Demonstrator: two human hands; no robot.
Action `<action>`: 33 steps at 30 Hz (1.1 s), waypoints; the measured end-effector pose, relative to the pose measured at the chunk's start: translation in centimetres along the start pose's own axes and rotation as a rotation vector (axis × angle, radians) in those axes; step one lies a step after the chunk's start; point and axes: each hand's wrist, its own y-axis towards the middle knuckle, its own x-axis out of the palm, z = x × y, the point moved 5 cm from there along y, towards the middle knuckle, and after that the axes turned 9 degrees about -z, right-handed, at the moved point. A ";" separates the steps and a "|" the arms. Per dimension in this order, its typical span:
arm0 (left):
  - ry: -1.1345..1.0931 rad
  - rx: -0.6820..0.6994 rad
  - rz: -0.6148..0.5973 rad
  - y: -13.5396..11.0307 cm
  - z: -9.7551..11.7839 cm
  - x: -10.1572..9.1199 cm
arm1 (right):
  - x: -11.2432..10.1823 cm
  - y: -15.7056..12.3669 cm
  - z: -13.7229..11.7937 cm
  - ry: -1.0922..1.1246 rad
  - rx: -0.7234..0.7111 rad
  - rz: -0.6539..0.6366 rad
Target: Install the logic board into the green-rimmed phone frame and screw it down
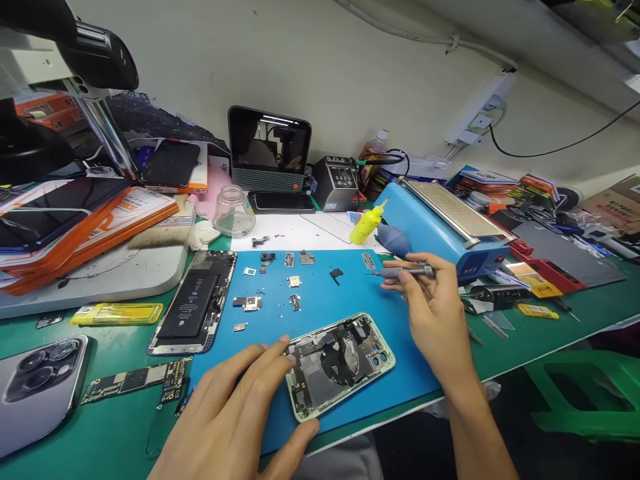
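Note:
An opened pale green phone housing (340, 363) lies on a blue work mat (320, 293), its insides showing. My left hand (235, 420) rests on the mat with fingers spread, fingertips and thumb touching the housing's left end. My right hand (433, 310) is raised over the mat's right edge, fingers pinched round a thin grey screwdriver (405, 271) whose tip points left. Several small metal brackets and parts (280, 280) lie scattered on the mat beyond the housing.
A second opened phone with a black battery (195, 303) lies left of the mat, with a logic board (135, 381) and a grey phone back (40, 393) nearer me. A blue heating machine (440, 227), yellow bottle (366, 223), glass jar (233, 212), small screen (269, 150) and microscope (60, 73) stand behind.

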 end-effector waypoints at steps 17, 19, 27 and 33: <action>-0.004 -0.002 0.003 0.3 0.3 -0.2 | 0.1 0.0 -1.0 0.021 -0.033 0.023; 0.027 0.029 0.009 0.6 0.2 -0.2 | 0.2 -0.1 -1.4 0.032 -0.044 0.036; 0.070 0.279 0.116 2.9 0.8 -4.8 | 0.3 -0.6 -1.6 0.098 -0.054 0.041; 0.023 0.217 -0.275 14.3 5.6 -6.1 | -0.1 -1.3 -1.5 0.146 -0.095 0.063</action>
